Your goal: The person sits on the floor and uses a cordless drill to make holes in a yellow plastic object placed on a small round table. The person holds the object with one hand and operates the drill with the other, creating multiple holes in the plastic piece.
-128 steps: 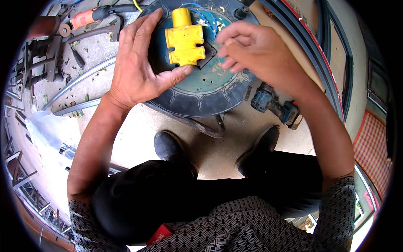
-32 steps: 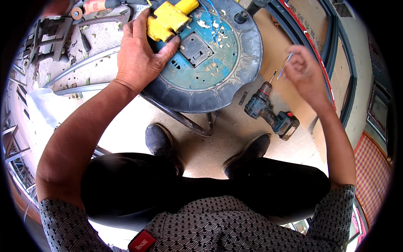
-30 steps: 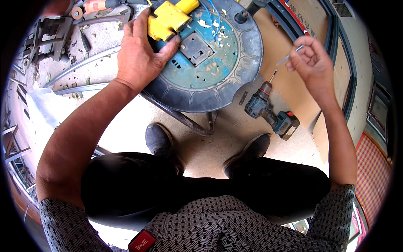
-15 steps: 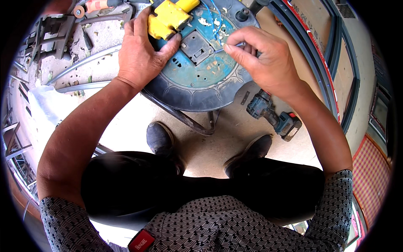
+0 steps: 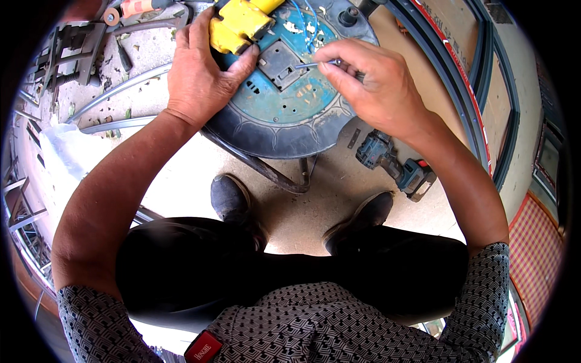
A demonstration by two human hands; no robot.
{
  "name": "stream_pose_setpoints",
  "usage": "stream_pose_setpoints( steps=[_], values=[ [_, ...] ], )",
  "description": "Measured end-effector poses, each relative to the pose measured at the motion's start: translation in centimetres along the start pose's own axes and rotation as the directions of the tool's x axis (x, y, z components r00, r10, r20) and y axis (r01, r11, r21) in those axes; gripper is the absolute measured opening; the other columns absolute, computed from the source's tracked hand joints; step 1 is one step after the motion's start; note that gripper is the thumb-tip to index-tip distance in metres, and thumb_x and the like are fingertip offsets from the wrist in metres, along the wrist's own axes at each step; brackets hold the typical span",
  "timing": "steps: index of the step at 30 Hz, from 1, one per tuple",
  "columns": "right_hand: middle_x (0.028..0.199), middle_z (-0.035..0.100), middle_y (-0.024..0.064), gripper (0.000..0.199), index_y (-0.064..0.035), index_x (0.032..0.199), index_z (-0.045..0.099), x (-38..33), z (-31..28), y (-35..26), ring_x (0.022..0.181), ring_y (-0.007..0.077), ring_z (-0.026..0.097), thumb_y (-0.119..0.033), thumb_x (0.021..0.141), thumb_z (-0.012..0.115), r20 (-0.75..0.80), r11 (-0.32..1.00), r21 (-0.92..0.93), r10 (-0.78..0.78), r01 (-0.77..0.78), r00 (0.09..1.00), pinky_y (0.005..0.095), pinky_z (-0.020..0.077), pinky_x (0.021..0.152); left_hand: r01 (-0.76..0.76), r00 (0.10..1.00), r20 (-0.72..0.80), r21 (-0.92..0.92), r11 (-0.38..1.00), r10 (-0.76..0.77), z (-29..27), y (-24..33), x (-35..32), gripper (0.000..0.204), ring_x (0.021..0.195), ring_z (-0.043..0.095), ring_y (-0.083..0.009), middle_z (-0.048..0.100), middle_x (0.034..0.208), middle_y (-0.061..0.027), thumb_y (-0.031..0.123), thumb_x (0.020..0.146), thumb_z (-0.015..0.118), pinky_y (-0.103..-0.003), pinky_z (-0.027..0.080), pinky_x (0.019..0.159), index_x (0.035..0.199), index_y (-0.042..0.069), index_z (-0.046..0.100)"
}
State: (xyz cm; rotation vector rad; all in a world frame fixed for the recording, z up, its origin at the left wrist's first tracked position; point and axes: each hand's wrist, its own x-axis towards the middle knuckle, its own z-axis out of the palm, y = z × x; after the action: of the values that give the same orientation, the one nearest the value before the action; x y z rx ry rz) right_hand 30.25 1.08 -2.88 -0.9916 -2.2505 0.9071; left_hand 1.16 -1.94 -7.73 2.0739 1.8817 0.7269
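My left hand is wrapped round the left side of a yellow plastic housing, its thumb along the near edge. The housing stands on a worn round stool top, teal in the middle with a black rim. My right hand pinches a thin metal screwdriver, its handle mostly hidden in my fingers. The shaft points left, its tip over a small slotted part of the grey rectangular plate in the stool's middle. Blue wire and pale crumbs lie beyond the plate.
A cordless power tool with a disc lies on the floor right of the stool. Dark frame profiles lean at the right. Metal brackets, an orange tool and scraps lie at the left. My shoes are below the stool.
My right hand has shifted slightly left, and the screwdriver tip has slid further over the grey plate. My left hand keeps its grip on the yellow housing.
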Motion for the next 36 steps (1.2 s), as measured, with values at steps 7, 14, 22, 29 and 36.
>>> stream_pose_setpoints(
  steps=[7,14,22,29,36],
  values=[
    [0.092,0.075,0.018,0.013,-0.0013,0.11,0.074,0.2,0.2,0.1,0.08,0.0356,0.073,-0.009,0.1,0.075,-0.013,0.999,-0.01,-0.034,0.034,0.999,0.0424,0.0573,0.073,0.001,1.0,-0.001,0.015,1.0,-0.001,0.0,-0.1,0.0,0.097,0.13,0.063,-0.0402,0.054,0.142,-0.0264,0.05,0.091,0.089,-0.045,0.055,0.11,0.164,0.008,0.04],
    [0.093,0.075,0.0181,0.013,-0.0013,0.111,0.074,0.0,0.4,0.3,0.081,0.0362,0.074,-0.009,0.101,0.074,-0.004,1.0,-0.008,-0.027,0.027,1.0,0.042,0.058,0.073,-0.018,1.0,-0.002,0.027,0.999,0.018,0.1,-0.2,0.0,0.097,0.13,0.062,-0.0405,0.055,0.141,-0.0262,0.051,0.091,0.088,-0.046,0.054,0.11,0.164,0.008,0.041],
    [0.095,0.072,0.0185,0.011,-0.0016,0.111,0.072,0.0,0.0,0.2,0.087,0.0391,0.072,-0.008,0.102,0.069,0.066,0.99,-0.124,-0.056,0.064,0.996,0.0487,0.0569,0.078,-0.02,1.0,-0.001,0.035,0.999,0.02,0.1,-0.3,0.0,0.098,0.131,0.062,-0.0401,0.055,0.14,-0.0259,0.051,0.092,0.088,-0.045,0.053,0.111,0.164,0.007,0.04],
    [0.091,0.066,0.0174,0.01,-0.0009,0.101,0.067,0.2,-0.1,0.3,0.088,0.0404,0.069,-0.011,0.102,0.069,0.111,0.972,-0.203,-0.1,0.121,0.989,0.0523,0.0552,0.078,-0.023,1.0,-0.008,0.034,0.999,0.024,0.2,-0.2,0.1,0.096,0.129,0.062,-0.0397,0.056,0.139,-0.0256,0.051,0.092,0.088,-0.045,0.053,0.11,0.162,0.006,0.041],
    [0.09,0.067,0.0186,0.013,-0.0015,0.106,0.063,0.3,1.1,-0.1,0.088,0.0409,0.071,-0.013,0.102,0.068,0.141,0.933,-0.346,-0.05,0.097,0.989,0.0532,0.0574,0.076,-0.041,0.999,-0.015,0.044,0.998,0.042,0.2,-0.2,0.1,0.095,0.129,0.062,-0.0402,0.057,0.139,-0.0259,0.049,0.091,0.089,-0.046,0.052,0.111,0.162,0.005,0.042]
  ],
)
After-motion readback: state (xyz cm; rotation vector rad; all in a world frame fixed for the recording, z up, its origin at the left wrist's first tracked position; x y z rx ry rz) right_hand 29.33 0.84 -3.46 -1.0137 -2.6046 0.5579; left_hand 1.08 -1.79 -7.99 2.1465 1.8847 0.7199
